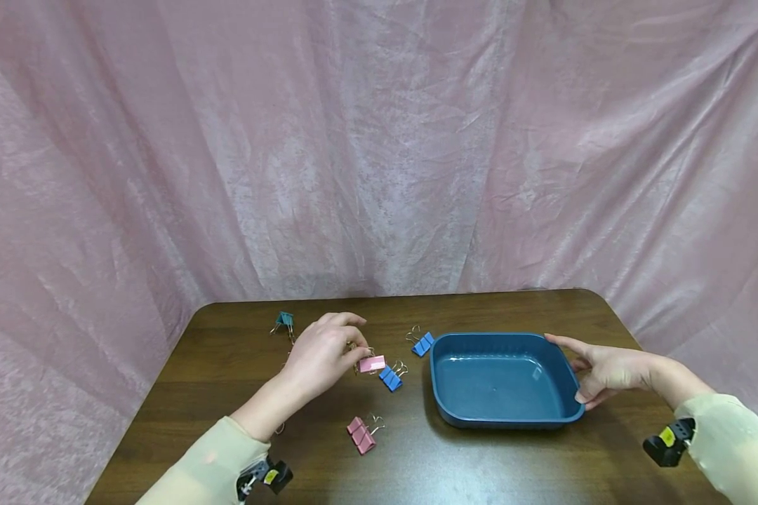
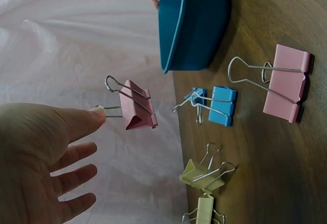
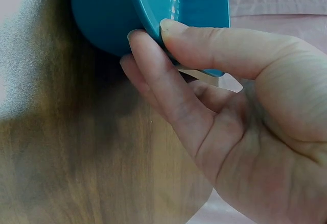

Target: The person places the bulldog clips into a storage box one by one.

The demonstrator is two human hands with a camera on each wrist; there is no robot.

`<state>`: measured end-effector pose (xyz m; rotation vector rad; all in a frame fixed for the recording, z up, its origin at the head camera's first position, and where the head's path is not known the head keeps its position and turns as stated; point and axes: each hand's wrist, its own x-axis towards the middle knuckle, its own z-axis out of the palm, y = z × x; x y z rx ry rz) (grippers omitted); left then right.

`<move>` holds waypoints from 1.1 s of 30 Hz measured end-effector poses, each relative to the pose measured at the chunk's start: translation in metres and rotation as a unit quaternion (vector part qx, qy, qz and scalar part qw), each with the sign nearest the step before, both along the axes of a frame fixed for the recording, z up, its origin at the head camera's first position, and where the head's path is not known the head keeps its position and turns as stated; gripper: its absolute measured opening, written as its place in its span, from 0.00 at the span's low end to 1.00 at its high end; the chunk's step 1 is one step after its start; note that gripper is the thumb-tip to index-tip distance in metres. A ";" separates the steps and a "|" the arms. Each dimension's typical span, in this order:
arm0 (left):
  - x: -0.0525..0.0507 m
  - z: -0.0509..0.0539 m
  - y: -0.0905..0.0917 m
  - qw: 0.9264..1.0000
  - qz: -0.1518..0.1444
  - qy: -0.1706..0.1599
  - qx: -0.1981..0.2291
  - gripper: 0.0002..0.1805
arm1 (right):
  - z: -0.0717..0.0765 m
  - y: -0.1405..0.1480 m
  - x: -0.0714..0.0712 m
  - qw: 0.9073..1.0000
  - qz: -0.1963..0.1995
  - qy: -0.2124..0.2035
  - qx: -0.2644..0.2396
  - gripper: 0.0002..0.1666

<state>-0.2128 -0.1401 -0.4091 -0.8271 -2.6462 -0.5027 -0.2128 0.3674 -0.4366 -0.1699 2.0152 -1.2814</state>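
My left hand (image 1: pixel 321 356) pinches a pink binder clip (image 1: pixel 372 364) by one wire handle and holds it above the table. In the left wrist view this pink clip (image 2: pixel 137 109) hangs at the thumb tip, its other handle free. My right hand (image 1: pixel 615 369) grips the right rim of a blue rectangular dish (image 1: pixel 505 423), thumb on the rim and fingers against the outer wall (image 3: pixel 102 17). Inside the dish only the bare bottom shows. Nearest the held clip on the table lies a blue binder clip (image 1: pixel 391 378).
A second blue clip (image 1: pixel 423 344) lies by the dish's left wall. Another pink clip (image 1: pixel 361 435) is nearer the front. Two yellow clips, one tilted (image 2: pixel 199 175), are mostly hidden by my left arm in the head view. A teal clip (image 1: pixel 284 320) sits far left.
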 end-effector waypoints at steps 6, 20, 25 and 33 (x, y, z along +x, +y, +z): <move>0.001 -0.002 0.003 1.000 0.000 -0.010 -0.006 0.04 | 0.000 0.000 0.000 1.000 -0.004 0.009 0.006 0.74; 0.000 -0.001 0.013 1.000 -0.011 -0.015 -0.002 0.04 | 0.001 0.001 0.002 1.000 -0.001 0.011 -0.001 0.71; -0.001 0.003 0.024 1.000 -0.018 -0.017 0.002 0.04 | 0.000 0.002 0.002 1.000 0.001 0.009 -0.009 0.71; -0.004 0.006 0.046 0.999 -0.039 -0.030 0.006 0.04 | -0.001 0.001 0.001 1.000 -0.009 0.007 -0.008 0.71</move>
